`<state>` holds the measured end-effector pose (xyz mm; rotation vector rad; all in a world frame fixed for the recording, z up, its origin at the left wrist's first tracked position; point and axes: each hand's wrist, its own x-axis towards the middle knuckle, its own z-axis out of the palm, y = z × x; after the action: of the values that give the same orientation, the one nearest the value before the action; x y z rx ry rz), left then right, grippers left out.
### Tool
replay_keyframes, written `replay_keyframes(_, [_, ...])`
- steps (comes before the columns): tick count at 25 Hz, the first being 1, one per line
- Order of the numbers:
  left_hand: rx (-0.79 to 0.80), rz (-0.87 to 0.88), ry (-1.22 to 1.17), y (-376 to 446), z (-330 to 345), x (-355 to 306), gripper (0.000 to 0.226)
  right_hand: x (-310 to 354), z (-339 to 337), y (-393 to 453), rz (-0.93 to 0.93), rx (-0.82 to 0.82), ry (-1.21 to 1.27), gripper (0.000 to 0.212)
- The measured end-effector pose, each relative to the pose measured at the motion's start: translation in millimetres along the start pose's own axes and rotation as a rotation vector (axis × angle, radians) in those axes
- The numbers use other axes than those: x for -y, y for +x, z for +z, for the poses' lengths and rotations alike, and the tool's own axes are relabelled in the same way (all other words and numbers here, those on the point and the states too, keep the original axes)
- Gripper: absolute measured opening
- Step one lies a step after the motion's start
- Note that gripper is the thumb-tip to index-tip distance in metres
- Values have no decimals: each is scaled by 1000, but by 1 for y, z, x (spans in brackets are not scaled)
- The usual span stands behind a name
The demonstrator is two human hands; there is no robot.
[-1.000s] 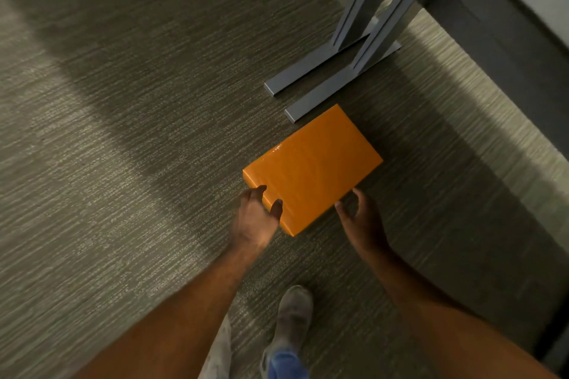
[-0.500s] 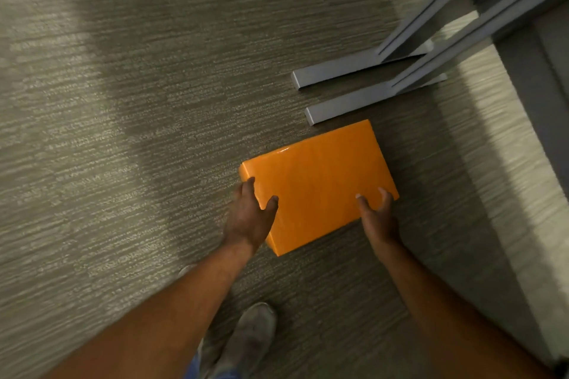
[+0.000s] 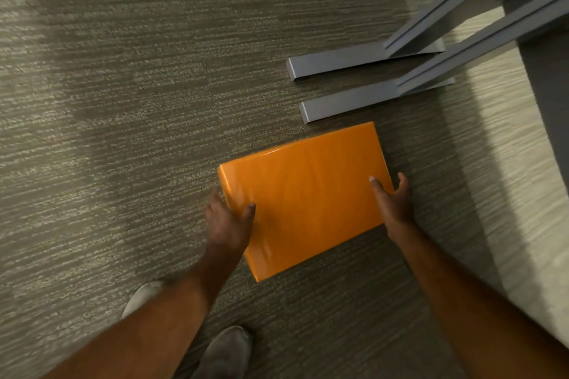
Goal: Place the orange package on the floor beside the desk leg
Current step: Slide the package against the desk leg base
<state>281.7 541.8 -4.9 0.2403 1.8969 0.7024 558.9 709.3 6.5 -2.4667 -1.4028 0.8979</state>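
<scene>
A flat, glossy orange package (image 3: 308, 194) sits low over the grey carpet, just in front of the nearer grey metal desk leg foot (image 3: 363, 101). My left hand (image 3: 228, 224) grips its left edge, thumb on top. At the package's right edge my right hand (image 3: 392, 203) holds on with the thumb on top and the fingers spread past the corner. Whether the package rests fully on the carpet cannot be told.
A second grey metal foot (image 3: 354, 63) lies parallel behind the first, with both uprights slanting to the top right. A lighter carpet strip (image 3: 508, 194) runs along the right. My two shoes (image 3: 228, 351) stand at the bottom.
The package has turned flatter and squarer to the desk foot, and my right hand has slid from its near edge to its right corner. The view has shifted closer to the floor.
</scene>
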Motion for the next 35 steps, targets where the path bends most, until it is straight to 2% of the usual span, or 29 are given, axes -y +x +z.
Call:
replay_keyframes(4, [13,15,-66,5,15,9,64,-8,7,20,91,68,27,94])
replay_keyframes(8, [-9,21,-71,5,17,9,57,-15,10,31,131,108,81,95])
replay_keyframes(22, [68,77,-174,14,38,-39,66,-7,-19,76,127,48,131,92])
replay_keyframes(35, [104,60,-224,35,49,-42,69,2,-21,96,57,129,73,92])
